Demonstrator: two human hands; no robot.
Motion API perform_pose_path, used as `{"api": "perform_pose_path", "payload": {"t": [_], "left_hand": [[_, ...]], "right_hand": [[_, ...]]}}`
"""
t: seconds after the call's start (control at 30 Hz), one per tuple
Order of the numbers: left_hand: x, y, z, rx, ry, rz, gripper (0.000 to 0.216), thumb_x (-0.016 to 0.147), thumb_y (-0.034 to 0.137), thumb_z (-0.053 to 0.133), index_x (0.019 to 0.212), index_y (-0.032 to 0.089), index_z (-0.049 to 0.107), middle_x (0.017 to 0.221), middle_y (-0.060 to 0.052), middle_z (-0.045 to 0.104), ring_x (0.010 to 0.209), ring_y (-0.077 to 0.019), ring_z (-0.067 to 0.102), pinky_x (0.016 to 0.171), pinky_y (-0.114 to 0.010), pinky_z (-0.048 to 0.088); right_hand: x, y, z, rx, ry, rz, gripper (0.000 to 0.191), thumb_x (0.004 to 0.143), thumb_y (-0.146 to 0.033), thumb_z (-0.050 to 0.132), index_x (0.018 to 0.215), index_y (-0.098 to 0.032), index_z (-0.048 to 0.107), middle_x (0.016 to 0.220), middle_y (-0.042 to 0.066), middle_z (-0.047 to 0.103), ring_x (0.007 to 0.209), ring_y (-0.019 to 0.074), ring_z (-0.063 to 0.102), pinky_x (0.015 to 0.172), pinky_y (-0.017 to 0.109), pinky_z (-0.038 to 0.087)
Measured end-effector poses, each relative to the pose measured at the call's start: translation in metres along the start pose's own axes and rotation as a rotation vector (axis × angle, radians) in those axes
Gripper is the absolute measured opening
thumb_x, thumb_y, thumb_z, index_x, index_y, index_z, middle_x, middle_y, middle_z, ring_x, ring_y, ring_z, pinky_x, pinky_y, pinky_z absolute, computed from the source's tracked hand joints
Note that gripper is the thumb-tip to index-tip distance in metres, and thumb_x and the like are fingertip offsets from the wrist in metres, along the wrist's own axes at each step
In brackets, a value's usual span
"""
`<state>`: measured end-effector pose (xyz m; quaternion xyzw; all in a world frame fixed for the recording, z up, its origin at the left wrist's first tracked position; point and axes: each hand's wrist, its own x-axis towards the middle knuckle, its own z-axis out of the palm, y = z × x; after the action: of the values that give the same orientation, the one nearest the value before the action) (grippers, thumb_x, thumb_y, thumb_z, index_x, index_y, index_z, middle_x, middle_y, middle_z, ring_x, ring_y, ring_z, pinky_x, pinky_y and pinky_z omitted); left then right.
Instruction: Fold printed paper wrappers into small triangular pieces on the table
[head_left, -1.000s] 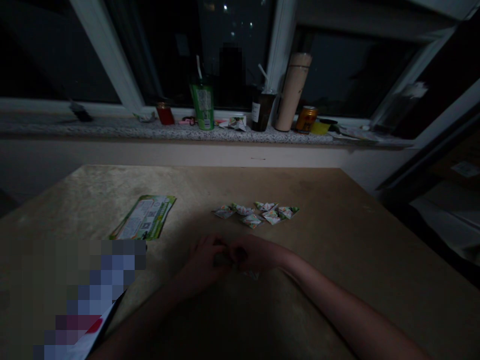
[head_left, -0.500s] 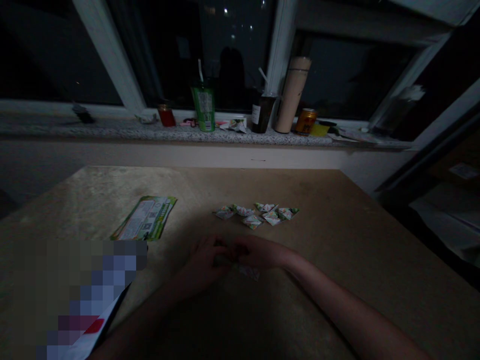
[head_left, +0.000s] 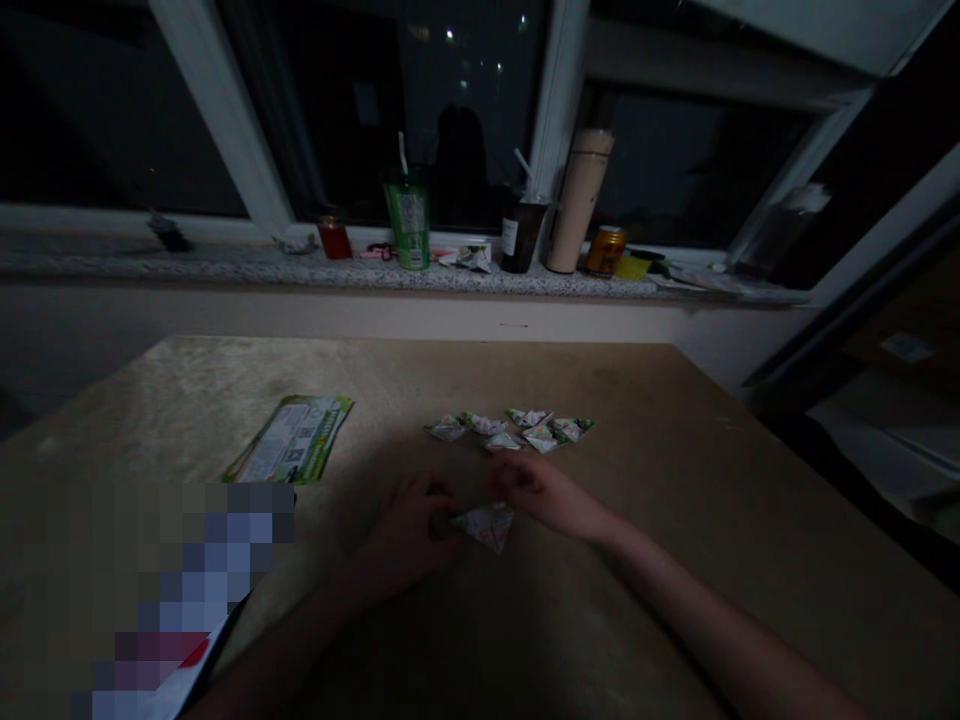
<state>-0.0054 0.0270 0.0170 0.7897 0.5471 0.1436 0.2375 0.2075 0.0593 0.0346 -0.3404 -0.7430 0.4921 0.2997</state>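
Note:
A small folded paper triangle (head_left: 487,527), white with printed marks, lies at the middle of the tabletop in front of me. My left hand (head_left: 412,525) has its left corner between thumb and fingers. My right hand (head_left: 529,485) is just above the triangle's upper right side, its fingers curled in with nothing visible in them. Beyond the hands, several folded paper pieces (head_left: 541,437) with green and white print sit in a loose cluster. Dim light hides the finer creases and fingertips.
Flat green printed packets (head_left: 289,440) lie on the table (head_left: 637,600) at left, above a partly pixelated object (head_left: 202,580). On the granite sill (head_left: 247,265) stand a green cup (head_left: 409,225), a dark cup (head_left: 521,235), a tall flask (head_left: 579,200), a golden can (head_left: 604,252) and a red jar (head_left: 334,238).
My right hand has drawn away from the left, up and to the right. The folded paper, earlier mostly covered by the hands, now shows as a triangle.

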Motion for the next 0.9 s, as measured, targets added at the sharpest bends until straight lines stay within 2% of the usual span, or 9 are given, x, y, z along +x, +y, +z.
{"api": "perform_pose_path", "payload": {"t": [0.13,0.2,0.27,0.37,0.43,0.5,0.63,0.8,0.9], "left_hand": [[0.001,-0.002,0.003,-0.002,0.040,0.023,0.023,0.070,0.037,0.069,0.090,0.026,0.070,0.108,-0.004,0.056,0.107,-0.0281,0.048,0.092,-0.042,0.034],[0.001,-0.002,0.004,0.007,0.046,0.026,0.023,0.070,0.038,0.069,0.089,0.026,0.070,0.108,-0.003,0.057,0.105,-0.0280,0.049,0.091,-0.042,0.034],[0.001,-0.001,0.005,0.024,0.057,0.025,0.021,0.070,0.037,0.069,0.088,0.026,0.070,0.107,-0.003,0.057,0.105,-0.0273,0.049,0.090,-0.042,0.034],[0.000,-0.003,0.006,0.037,0.072,0.030,0.019,0.070,0.036,0.070,0.087,0.027,0.069,0.107,-0.002,0.058,0.104,-0.0265,0.049,0.090,-0.041,0.034],[0.000,-0.005,0.007,0.023,0.070,0.041,0.019,0.071,0.035,0.069,0.087,0.027,0.069,0.107,-0.002,0.058,0.104,-0.0258,0.050,0.090,-0.040,0.034],[-0.001,-0.006,0.007,0.001,0.062,0.052,0.019,0.072,0.036,0.069,0.088,0.026,0.069,0.107,-0.002,0.058,0.104,-0.0251,0.050,0.090,-0.039,0.034],[-0.001,-0.006,0.006,-0.022,0.054,0.041,0.017,0.071,0.035,0.069,0.086,0.027,0.069,0.107,0.000,0.060,0.104,-0.0244,0.051,0.092,-0.039,0.034],[-0.001,-0.006,0.006,-0.189,0.059,0.034,0.017,0.074,0.036,0.066,0.086,0.024,0.068,0.105,-0.002,0.064,0.102,-0.0239,0.055,0.093,-0.038,0.037],[-0.002,-0.004,0.005,-0.372,0.091,-0.075,0.024,0.076,0.038,0.061,0.094,0.023,0.066,0.098,-0.002,0.068,0.095,-0.0236,0.061,0.086,-0.035,0.045]], "right_hand": [[-0.017,0.010,-0.015,-0.321,0.041,-0.051,0.044,0.064,0.002,0.048,0.101,-0.017,0.060,0.097,0.004,0.057,0.083,0.0141,0.052,0.069,0.025,0.041],[-0.023,0.016,-0.017,-0.393,0.015,-0.087,0.045,0.067,0.002,0.051,0.106,-0.018,0.061,0.104,0.006,0.057,0.099,0.0179,0.050,0.082,0.030,0.041],[-0.026,0.020,-0.015,-0.422,0.022,-0.081,0.037,0.072,-0.001,0.052,0.103,-0.019,0.063,0.101,0.006,0.057,0.099,0.0183,0.050,0.086,0.032,0.040],[-0.028,0.021,-0.011,-0.385,0.026,-0.062,0.019,0.079,-0.006,0.051,0.088,-0.017,0.065,0.090,0.004,0.056,0.086,0.0157,0.053,0.078,0.028,0.042],[-0.029,0.021,-0.010,-0.356,0.012,-0.038,0.016,0.078,-0.005,0.050,0.078,-0.015,0.063,0.079,0.001,0.054,0.073,0.0127,0.051,0.066,0.023,0.041],[-0.030,0.020,-0.009,-0.296,0.004,-0.001,0.015,0.076,-0.005,0.052,0.080,-0.015,0.062,0.073,-0.001,0.051,0.064,0.0105,0.047,0.059,0.021,0.038],[-0.034,0.019,-0.005,-0.061,0.060,0.080,0.020,0.082,-0.023,0.056,0.100,-0.016,0.061,0.072,-0.001,0.056,0.065,0.0113,0.050,0.058,0.021,0.040],[-0.033,0.015,0.002,0.008,0.172,0.140,0.030,0.084,-0.042,0.054,0.077,-0.015,0.064,0.064,0.001,0.061,0.058,0.0118,0.054,0.055,0.022,0.041],[-0.033,0.014,0.006,0.021,0.232,0.176,0.033,0.081,-0.046,0.056,0.075,-0.014,0.064,0.061,0.002,0.062,0.054,0.0123,0.055,0.051,0.022,0.041]]}}
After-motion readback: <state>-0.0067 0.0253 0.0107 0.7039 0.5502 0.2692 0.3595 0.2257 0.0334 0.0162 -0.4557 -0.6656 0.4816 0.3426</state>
